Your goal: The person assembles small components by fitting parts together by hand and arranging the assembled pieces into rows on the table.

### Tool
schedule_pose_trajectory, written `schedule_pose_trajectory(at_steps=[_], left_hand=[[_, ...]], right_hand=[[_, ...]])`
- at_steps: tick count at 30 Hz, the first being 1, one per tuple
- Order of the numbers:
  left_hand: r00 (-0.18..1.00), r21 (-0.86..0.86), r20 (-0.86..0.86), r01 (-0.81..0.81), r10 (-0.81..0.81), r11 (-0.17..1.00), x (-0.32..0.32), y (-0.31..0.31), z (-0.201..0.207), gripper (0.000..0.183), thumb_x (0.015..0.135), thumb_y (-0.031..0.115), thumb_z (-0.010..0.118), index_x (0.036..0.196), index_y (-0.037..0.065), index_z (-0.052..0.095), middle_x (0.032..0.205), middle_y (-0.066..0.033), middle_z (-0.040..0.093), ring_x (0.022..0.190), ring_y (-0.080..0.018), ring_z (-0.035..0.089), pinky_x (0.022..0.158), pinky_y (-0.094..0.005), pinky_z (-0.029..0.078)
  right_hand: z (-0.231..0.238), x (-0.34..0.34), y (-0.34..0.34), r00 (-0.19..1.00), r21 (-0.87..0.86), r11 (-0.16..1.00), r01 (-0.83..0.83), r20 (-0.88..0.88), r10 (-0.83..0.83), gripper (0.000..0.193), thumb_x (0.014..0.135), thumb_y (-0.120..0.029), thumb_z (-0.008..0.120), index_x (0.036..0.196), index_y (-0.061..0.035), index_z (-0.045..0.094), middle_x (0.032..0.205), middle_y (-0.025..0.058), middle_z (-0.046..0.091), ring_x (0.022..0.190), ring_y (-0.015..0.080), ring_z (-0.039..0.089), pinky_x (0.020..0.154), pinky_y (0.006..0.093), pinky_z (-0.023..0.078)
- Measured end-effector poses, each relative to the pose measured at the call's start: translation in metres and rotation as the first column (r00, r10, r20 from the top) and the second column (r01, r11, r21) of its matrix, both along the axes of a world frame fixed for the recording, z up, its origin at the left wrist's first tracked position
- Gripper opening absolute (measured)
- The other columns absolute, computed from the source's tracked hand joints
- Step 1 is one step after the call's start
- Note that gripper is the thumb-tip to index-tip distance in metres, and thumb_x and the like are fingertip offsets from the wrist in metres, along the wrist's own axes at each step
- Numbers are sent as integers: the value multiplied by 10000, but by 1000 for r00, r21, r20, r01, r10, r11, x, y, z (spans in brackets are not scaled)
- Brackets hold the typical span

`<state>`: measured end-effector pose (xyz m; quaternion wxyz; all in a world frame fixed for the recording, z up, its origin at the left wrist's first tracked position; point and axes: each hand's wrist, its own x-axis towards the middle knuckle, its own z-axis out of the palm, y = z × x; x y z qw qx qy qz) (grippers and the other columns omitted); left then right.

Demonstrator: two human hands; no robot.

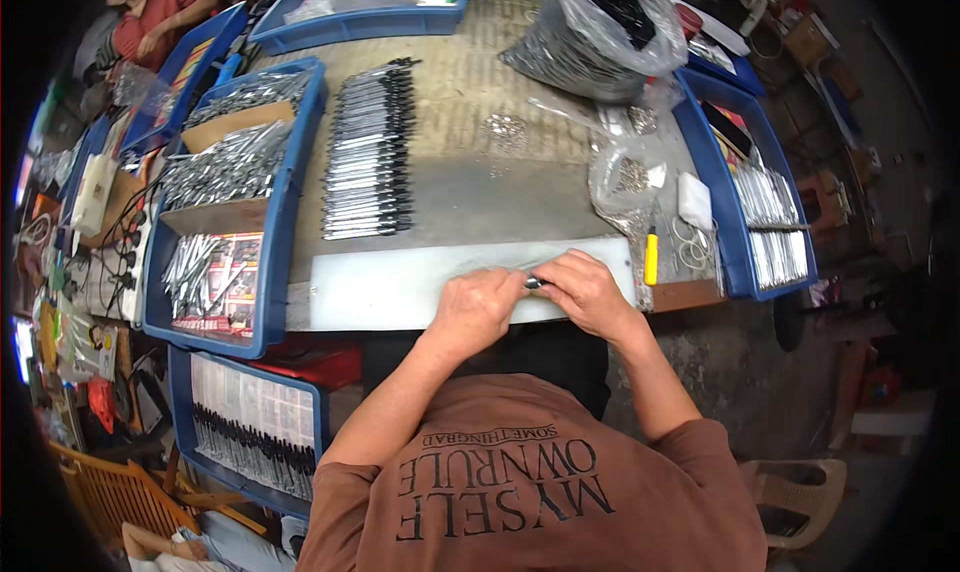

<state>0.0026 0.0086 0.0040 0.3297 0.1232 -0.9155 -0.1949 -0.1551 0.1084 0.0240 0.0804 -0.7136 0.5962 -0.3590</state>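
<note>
My left hand [472, 310] and my right hand [585, 294] meet over the near edge of a white board [380, 287]. Between the fingertips shows a short black and silver piece of a pen [534, 283]; the rest of it is covered by my fingers. Both hands are closed around it, the left on one end and the right on the other. Beyond the board, to the left, a long row of silver and black pens [368, 157] lies side by side on the table. Small shiny metal parts [504, 132] are scattered at the table's middle.
Left of the row stands a blue tray [285, 202] of silver pen parts; another blue tray [320, 412] with pens sits lower. On the right are an open plastic bag of small parts [630, 177], a yellow-handled tool [651, 257] and a blue tray [735, 232]. A large bag [575, 62] stands behind.
</note>
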Motion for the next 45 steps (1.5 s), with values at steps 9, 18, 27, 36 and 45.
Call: schedule_pose_trajectory(at_steps=[9,18,27,36,45], left_hand=[[995,27,74,70,-72,997,18,-14,14,157,735,111,630,853,65,537,607,-71,497,551,-257,546,486,-367,433],[976,-87,133,-164,174,983,44,-79,24,187,741,96,621,914,84,551,662,-86,560,608,-258,578,513,-366,449],[941,-218,-60,-339,334,915,37,-174,15,102,733,79,598,835,82,584,739,-77,553,732,-275,544,616,-391,439],[936,-375,-31,-335,350,864,17,-209,-4,172,712,55,535,858,118,601,799,-16,568,800,-209,529,690,-346,407],[946,-439,27,-279,324,854,11,-214,-5,195,709,68,514,881,91,603,805,-25,574,800,-207,530,740,-334,427]], right_hand=[[-7,14,-12,999,-85,996,-19,44,23,193,690,-31,658,868,5,593,733,110,577,661,272,542,602,356,432],[-15,23,-16,974,3,991,136,182,-135,307,729,-78,645,1004,32,565,930,166,582,841,315,560,735,368,461],[-14,23,-18,983,11,992,125,134,-125,237,739,-53,607,952,38,560,879,177,573,799,333,555,703,383,456],[-14,23,-20,985,-19,993,119,129,-116,210,738,-34,596,932,40,561,841,170,569,761,327,551,670,378,456],[-13,22,-20,985,-21,993,118,127,-114,193,740,-32,596,919,37,567,831,162,572,754,317,553,667,373,456]])
